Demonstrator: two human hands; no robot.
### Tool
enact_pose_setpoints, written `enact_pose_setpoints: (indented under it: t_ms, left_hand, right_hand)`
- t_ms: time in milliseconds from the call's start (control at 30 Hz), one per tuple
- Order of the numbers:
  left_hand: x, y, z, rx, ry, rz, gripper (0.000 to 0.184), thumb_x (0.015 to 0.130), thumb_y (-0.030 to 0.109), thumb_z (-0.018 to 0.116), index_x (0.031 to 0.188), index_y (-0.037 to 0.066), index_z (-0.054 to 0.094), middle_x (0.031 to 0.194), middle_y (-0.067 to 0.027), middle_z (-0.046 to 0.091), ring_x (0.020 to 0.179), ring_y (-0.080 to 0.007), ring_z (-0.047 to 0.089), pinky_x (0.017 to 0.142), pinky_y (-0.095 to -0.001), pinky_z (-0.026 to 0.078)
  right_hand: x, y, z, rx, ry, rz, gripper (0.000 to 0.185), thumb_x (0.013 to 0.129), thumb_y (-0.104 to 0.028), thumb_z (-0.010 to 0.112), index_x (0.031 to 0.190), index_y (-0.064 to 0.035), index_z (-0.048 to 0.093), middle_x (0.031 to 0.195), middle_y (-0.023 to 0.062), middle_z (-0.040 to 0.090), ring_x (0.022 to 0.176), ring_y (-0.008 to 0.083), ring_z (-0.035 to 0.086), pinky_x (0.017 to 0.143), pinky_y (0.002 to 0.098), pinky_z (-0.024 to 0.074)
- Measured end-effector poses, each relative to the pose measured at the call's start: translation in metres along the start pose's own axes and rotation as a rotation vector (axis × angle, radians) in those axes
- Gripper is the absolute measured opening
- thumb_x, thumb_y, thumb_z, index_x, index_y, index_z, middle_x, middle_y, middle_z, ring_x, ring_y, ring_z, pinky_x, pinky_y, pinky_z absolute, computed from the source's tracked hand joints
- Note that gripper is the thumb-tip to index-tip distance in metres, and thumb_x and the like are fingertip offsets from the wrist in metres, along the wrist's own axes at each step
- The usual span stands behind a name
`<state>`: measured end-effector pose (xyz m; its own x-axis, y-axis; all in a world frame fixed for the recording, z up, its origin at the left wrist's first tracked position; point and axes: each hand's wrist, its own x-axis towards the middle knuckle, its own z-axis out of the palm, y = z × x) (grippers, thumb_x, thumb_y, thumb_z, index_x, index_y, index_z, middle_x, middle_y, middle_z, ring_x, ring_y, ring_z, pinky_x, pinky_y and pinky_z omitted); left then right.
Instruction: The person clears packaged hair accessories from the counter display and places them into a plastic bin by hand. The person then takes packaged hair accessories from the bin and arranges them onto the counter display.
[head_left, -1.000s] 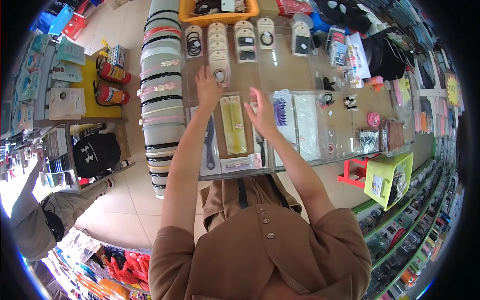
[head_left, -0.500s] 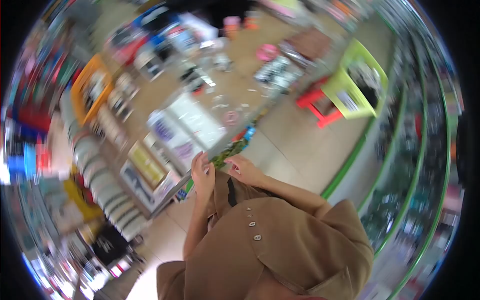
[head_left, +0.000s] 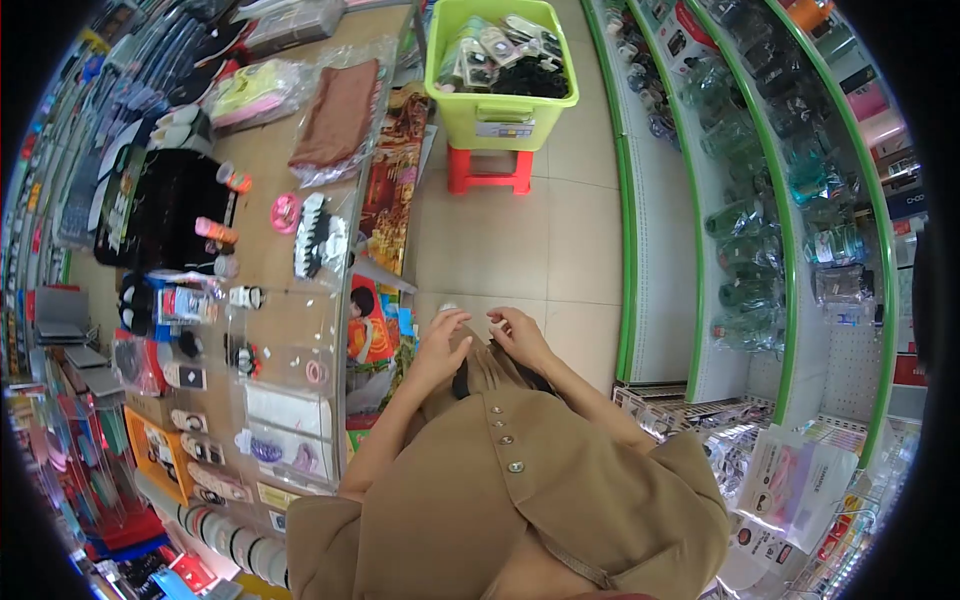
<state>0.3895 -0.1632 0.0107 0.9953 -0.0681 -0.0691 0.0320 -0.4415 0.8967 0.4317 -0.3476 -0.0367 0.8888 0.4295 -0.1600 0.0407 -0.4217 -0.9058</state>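
My left hand hangs in front of my body with fingers apart and slightly curled, holding nothing. Beside it, my right hand is also empty, its fingers loosely bent and spread. Neither hand touches the table on the left, which bears a brown cloth in plastic, a pink round item and black-and-white hair clips. Ahead, a lime green bin full of packaged accessories and black items rests on a red stool.
Green-edged shelves with clear plastic bottles run along the right side. A wire rack with boxed goods is at lower right. An orange basket sits at the table's lower left. Tiled floor lies ahead.
The view has swung right, from the hair accessories toward the aisle and bin. Both hands have drawn back from the table to in front of my body.
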Motion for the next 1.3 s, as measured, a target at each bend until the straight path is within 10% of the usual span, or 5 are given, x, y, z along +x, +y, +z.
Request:
enact_pose_setpoints:
  t_ms: [733,1300]
  left_hand:
    - [0.385,-0.014,-0.072,0.163,-0.163,0.195,0.039,0.074,0.006,0.060,0.111,0.004,0.051,0.104,-0.0149,0.053,0.088,-0.0274,0.057,0.079,-0.0353,0.046]
    - [0.467,0.012,-0.052,0.007,0.069,-0.255,0.038,0.076,0.010,0.059,0.113,0.005,0.051,0.103,-0.0147,0.057,0.088,-0.0262,0.058,0.077,-0.0350,0.046]
  right_hand:
    - [0.291,-0.011,-0.153,-0.061,0.276,0.159,0.031,0.075,-0.006,0.058,0.105,-0.0011,0.055,0.091,0.0147,0.059,0.072,0.0222,0.060,0.064,0.0308,0.0487]
    - [0.622,0.015,-0.236,-0.597,0.347,-0.173,0.064,0.061,-0.013,0.071,0.113,0.0041,0.040,0.099,0.0224,0.047,0.096,0.0371,0.046,0.083,0.0411,0.0393]
